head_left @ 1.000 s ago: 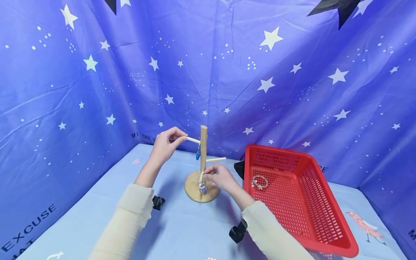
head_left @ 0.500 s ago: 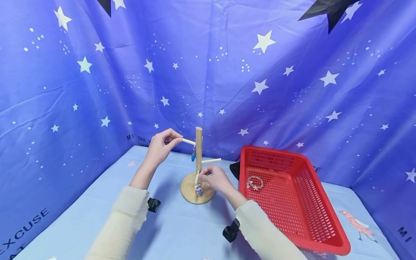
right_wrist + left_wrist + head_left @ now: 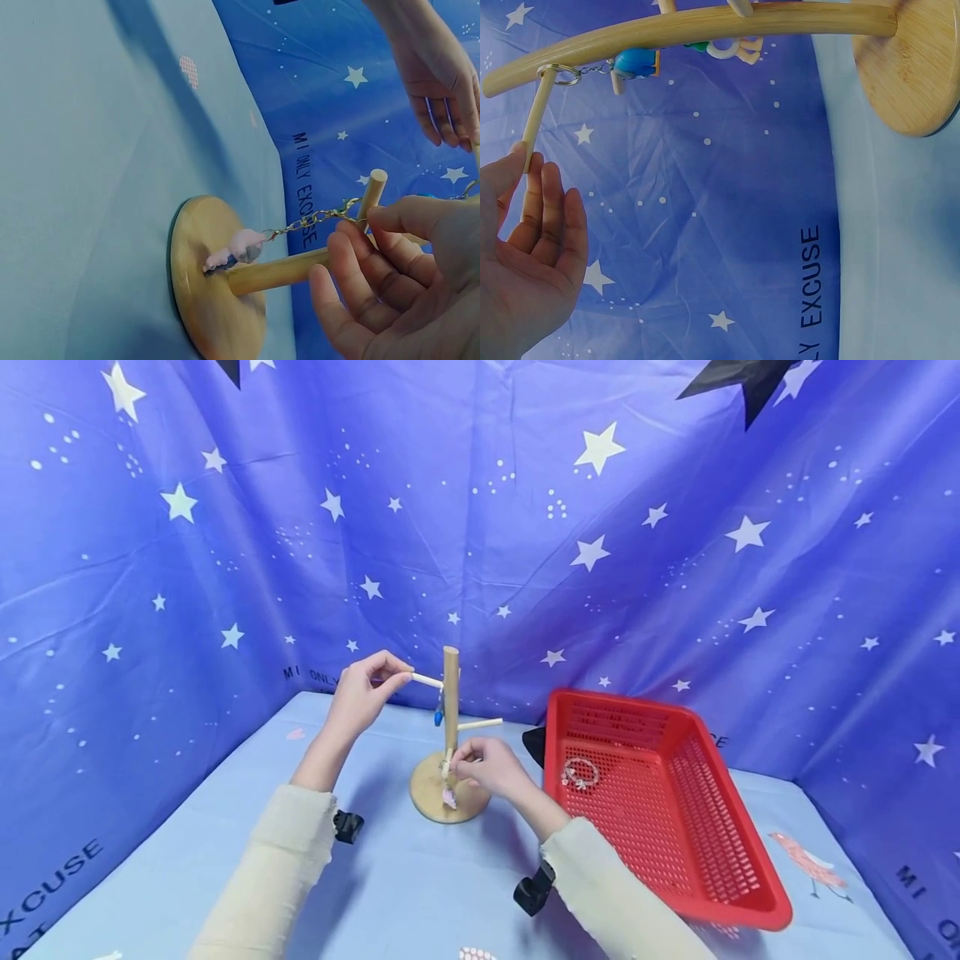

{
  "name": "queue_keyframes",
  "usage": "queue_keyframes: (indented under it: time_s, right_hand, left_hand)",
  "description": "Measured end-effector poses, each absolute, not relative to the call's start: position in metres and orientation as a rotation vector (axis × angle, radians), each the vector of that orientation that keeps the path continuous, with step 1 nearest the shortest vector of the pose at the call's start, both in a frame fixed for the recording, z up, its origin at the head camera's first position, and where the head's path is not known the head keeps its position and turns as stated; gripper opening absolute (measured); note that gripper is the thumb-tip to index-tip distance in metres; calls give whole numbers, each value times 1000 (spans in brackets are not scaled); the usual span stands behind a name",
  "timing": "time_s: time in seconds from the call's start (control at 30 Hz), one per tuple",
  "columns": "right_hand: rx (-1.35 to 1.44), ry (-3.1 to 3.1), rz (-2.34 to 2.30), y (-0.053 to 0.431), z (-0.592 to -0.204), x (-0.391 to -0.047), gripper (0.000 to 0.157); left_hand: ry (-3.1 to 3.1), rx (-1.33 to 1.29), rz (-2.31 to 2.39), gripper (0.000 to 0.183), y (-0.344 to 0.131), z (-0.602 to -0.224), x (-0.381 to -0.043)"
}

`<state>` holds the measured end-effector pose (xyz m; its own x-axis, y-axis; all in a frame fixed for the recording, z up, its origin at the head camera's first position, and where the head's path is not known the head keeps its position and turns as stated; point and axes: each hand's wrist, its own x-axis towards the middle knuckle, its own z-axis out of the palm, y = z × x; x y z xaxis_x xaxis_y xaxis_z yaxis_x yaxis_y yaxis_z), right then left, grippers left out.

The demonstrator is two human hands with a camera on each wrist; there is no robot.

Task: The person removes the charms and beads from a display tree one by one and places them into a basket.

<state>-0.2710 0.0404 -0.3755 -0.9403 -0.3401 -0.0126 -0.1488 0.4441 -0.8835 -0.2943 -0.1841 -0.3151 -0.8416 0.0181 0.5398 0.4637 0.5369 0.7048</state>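
A wooden peg stand (image 3: 451, 702) rises from its round base. My left hand (image 3: 360, 693) pinches the end of its upper left peg (image 3: 538, 112) between thumb and index finger. On that peg hangs a keychain with a blue figure (image 3: 636, 63), its metal ring around the wood close to the post. Low at the front, my right hand (image 3: 491, 768) pinches the ring end of a keychain with a pale pink figure (image 3: 244, 247), right at the short lower peg (image 3: 373, 191). Its gold chain (image 3: 311, 220) runs down to the figure, which hangs over the base.
A red plastic basket (image 3: 750, 827) stands to the right, with a beaded bracelet (image 3: 581, 773) inside. Another peg (image 3: 480, 723) sticks out on the post's right side. Behind the post, another small figure (image 3: 735, 49) shows partly. A blue starry cloth hangs behind the table.
The head view has shifted slightly, moving the scene left. The lower figure has turned, showing a pinker side. My left hand keeps its pinch on the upper peg; my right stays by the lower peg.
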Motion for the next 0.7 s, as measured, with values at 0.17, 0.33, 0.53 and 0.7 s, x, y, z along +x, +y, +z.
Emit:
queue_keyframes:
  time_s: [0.17,0.33,0.53,0.7]
  right_hand:
    - [-473,2467,-1516,40,-371,-269,7]
    - [-500,2428,-1529,42,-369,-265,7]
    - [-519,2401,-1516,45,-368,-261,8]
    - [-558,2396,-1498,46,-369,-259,10]
  left_hand:
    - [-2301,-388,-1251,12,-185,-313,-296]
    - [-2308,-381,-1261,12,-184,-313,-296]
    - [-2307,-375,-1260,12,-184,-313,-295]
    - [-2312,-373,-1254,12,-184,-314,-294]
